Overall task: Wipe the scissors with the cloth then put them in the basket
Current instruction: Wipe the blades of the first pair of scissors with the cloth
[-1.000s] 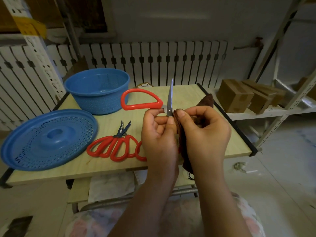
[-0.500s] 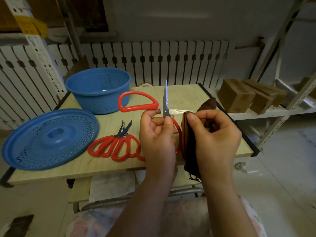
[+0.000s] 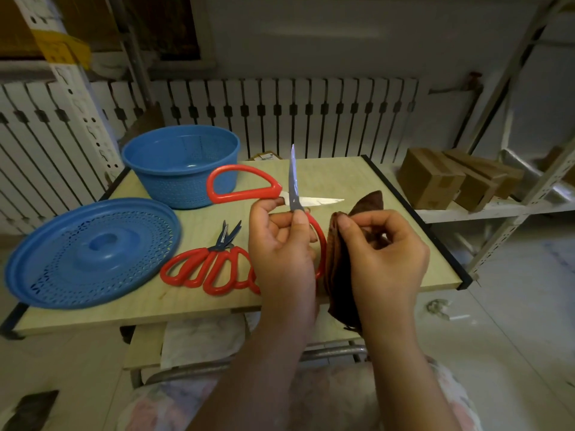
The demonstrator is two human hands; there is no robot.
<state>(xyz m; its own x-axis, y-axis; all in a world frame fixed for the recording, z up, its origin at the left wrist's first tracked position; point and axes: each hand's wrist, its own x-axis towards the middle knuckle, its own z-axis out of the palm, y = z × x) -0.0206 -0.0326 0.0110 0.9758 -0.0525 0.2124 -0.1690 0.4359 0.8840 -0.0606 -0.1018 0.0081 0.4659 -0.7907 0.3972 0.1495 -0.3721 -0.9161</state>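
My left hand grips a pair of red-handled scissors at the pivot, blades spread wide: one blade points up, the other points right. My right hand pinches a folded dark brown cloth just right of the scissors, a small gap between cloth and blades. More red-handled scissors lie on the table in front of my left hand. The blue basket stands at the table's far left, nothing visible inside it.
A blue perforated lid lies at the table's near left. The wooden table has a dark edge on the right. Cardboard boxes sit on a metal shelf to the right. A white radiator runs behind.
The cloth has come off the blade and my right hand has drawn to the right. The scissors have opened wider, the second blade now showing, pointing right.
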